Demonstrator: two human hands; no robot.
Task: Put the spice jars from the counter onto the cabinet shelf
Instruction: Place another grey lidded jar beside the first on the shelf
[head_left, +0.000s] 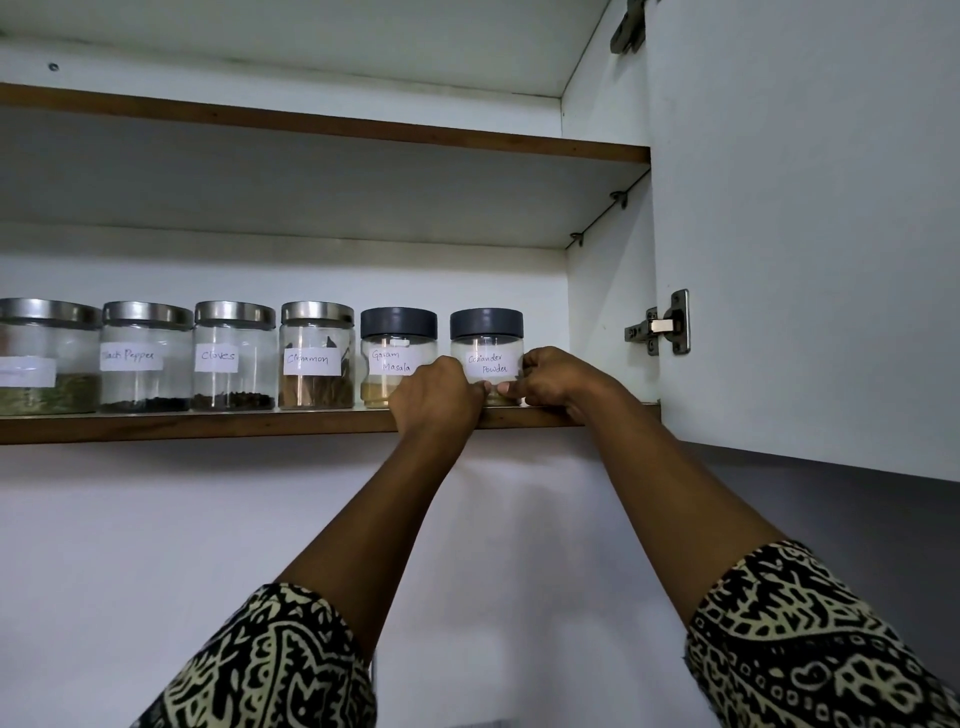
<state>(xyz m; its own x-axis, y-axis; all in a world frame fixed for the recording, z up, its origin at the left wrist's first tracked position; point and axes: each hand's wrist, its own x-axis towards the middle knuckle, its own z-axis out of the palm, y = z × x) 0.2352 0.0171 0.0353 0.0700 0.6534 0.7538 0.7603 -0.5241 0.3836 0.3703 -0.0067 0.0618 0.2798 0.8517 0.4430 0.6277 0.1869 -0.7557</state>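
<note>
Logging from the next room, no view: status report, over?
Left hand and right hand both grip the Coriander Powder jar. Jar stands on the shelf, row's right end. Garam Masala jar close beside; nothing blocking.

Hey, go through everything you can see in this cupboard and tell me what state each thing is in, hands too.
Door: open.
Leftmost jar: lidded, upright on shelf.
Pepper jar: lidded, upright, low.
Cloves jar: lidded, upright, low.
Cinnamon jar: lidded, upright.
Garam masala jar: lidded, upright.
Coriander jar: lidded, upright on shelf, held.
Left hand: grips coriander jar.
Right hand: grips coriander jar.
</note>
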